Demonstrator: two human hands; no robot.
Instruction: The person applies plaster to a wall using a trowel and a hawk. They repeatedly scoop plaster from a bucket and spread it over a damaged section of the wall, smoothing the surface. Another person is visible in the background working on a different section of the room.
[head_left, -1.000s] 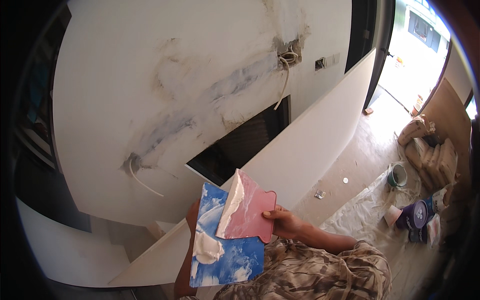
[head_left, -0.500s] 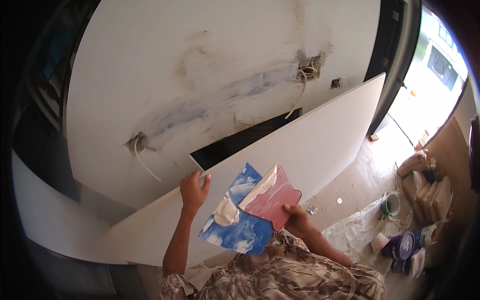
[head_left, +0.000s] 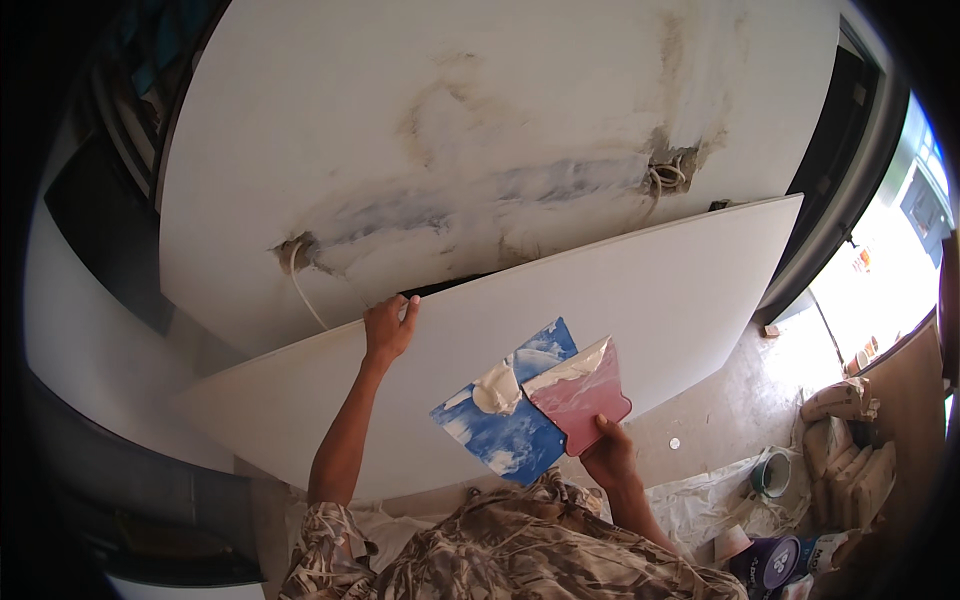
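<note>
With its fingers curled over the top edge, my left hand (head_left: 391, 325) grips a long white panel (head_left: 640, 300) that leans in front of the wall. My right hand (head_left: 610, 455) holds a pink plastic putty spreader (head_left: 585, 392), thumb on its face. White putty lines the spreader's straight edge. Behind it and overlapping it, a blue flat plate (head_left: 510, 435) is held in the same hand; how the fingers grip it is hidden. A thick lump of white putty (head_left: 497, 388) sits on the plate, with smears around it.
The white wall (head_left: 560, 90) has a patched grey strip and two rough holes with cables (head_left: 668, 178). A dark slot (head_left: 450, 284) shows behind the panel. At right are stacked bags (head_left: 850, 455), a green bucket (head_left: 770, 474), a purple tub (head_left: 768, 565) and plastic sheeting (head_left: 690, 505).
The panel's top edge has come up closer to the wall, covering more of the dark slot, with my left hand still on it. The spreader and plate remain in my right hand. The view has shifted.
</note>
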